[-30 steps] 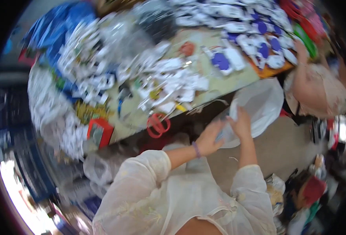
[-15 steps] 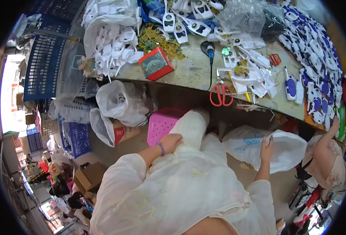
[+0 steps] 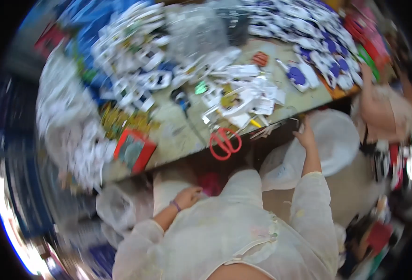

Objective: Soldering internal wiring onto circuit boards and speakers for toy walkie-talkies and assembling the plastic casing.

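Note:
My left hand, with a purple bracelet at the wrist, is over my lap near my pale trouser leg. Its fingers are blurred, so whether they hold anything cannot be made out. My right hand reaches to the table's front edge, thumb and fingers apart, with nothing seen in it. Beside and below it is an open white sack. Closest on the tabletop are red-handled scissors, their handles over the edge, and a heap of white plastic parts. A white-and-purple piece lies farther right.
On the table are a red box, yellowish wires, a dark tool with a cable and clear plastic bags. White-and-purple parts are piled at the far right, where another person's arm reaches in.
My view has turned and come closer to the table. My right hand has risen from the white sack to the table edge. My left hand stays low by my lap; my legs are now under the table.

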`<state>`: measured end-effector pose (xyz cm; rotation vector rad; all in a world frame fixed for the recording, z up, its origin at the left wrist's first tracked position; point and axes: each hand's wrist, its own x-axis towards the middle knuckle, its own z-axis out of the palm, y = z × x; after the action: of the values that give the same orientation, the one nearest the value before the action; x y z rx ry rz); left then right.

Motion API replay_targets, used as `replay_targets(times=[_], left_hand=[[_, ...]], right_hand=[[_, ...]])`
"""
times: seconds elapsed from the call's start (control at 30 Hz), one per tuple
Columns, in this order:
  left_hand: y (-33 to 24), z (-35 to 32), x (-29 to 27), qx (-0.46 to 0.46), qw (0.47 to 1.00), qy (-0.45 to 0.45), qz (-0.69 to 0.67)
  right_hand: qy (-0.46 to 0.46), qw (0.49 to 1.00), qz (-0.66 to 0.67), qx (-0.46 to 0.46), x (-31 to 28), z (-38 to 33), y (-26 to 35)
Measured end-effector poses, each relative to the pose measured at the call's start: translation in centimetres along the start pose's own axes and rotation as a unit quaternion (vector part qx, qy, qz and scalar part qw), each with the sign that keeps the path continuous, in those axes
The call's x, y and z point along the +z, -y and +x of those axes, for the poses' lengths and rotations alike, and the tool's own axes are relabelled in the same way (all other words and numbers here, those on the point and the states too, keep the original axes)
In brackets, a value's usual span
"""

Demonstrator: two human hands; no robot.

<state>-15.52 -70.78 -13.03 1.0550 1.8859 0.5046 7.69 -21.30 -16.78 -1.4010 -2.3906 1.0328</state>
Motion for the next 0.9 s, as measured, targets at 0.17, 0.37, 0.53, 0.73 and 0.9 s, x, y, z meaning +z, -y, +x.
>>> replay_targets(times=[0.17,0.37,0.53,0.73,0.9], left_hand=[[8.0,3.1,-0.4,-0.095,0.99,0.076,-0.066],[16.0,7.7,3.7,-0.065,0.985,0.132,-0.089],[12.7,10.0,2.9,0.111,0.991,0.078,0.016],[11.2,7.3,3.1,0.036,0.996,0.034,-0.079],[11.3,6.8,4.5,0.092,0.995,0.035,0.008]], right_hand=[[-0.389,0.81,-0.371,0.234,-6.6,-12.0,1.9],[-0.487,0.843,0.179,0.144,0.8,-10.8,-3.6],[-0.448,0.877,0.055,0.167,-5.2,-7.9,-14.0],[-0.538,0.827,-0.07,0.151,-13.1,-6.0,-5.8],[-0.449,0.859,0.166,0.179,-8.4,-2.8,-11.6]])
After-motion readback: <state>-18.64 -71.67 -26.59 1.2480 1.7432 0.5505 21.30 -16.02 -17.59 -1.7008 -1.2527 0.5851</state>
